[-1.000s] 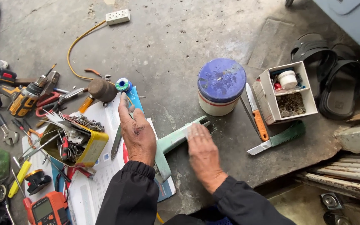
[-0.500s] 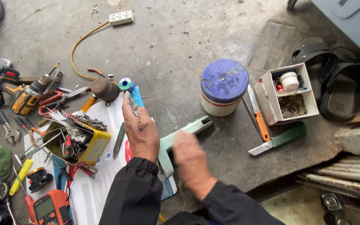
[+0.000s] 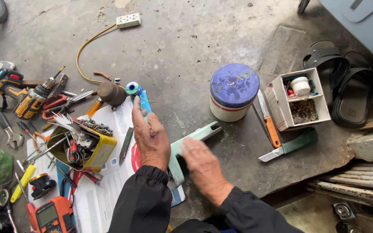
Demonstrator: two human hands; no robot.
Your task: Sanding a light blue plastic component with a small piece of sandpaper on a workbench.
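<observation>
You are kneeling over a stained concrete floor (image 3: 186,47) littered with tools. At the centre of the frame, your left hand (image 3: 151,138) is resting on the white printed sheet (image 3: 109,190), its index finger stretching up to touch the small solder spool (image 3: 132,89) with the green and blue rim; the grip is loose and flat, holding nothing. Your right hand (image 3: 201,166) is hovering just over the pale green plastic handle (image 3: 191,142) lying slantwise beside the left hand. It is blurred, so you cannot tell whether its grip is wide or narrow. A second ago that hand was lying further up along the handle; it has now drawn back toward you, uncovering more of the green piece, while the left hand has barely shifted.

Left of centre, the yellow tin (image 3: 80,149) is bristling with screwdrivers, pliers and loose screws. Right of centre, the white tub with the blue lid (image 3: 233,91) is sitting closed, so its contents are hidden. Further right, the white divided box (image 3: 301,101) is holding a small white jar in its upper compartment and dark bits in the lower one. An orange-handled knife (image 3: 269,123) and a green saw (image 3: 292,146) are lying between tub and box, with black sandals (image 3: 346,86) at the right edge.
</observation>
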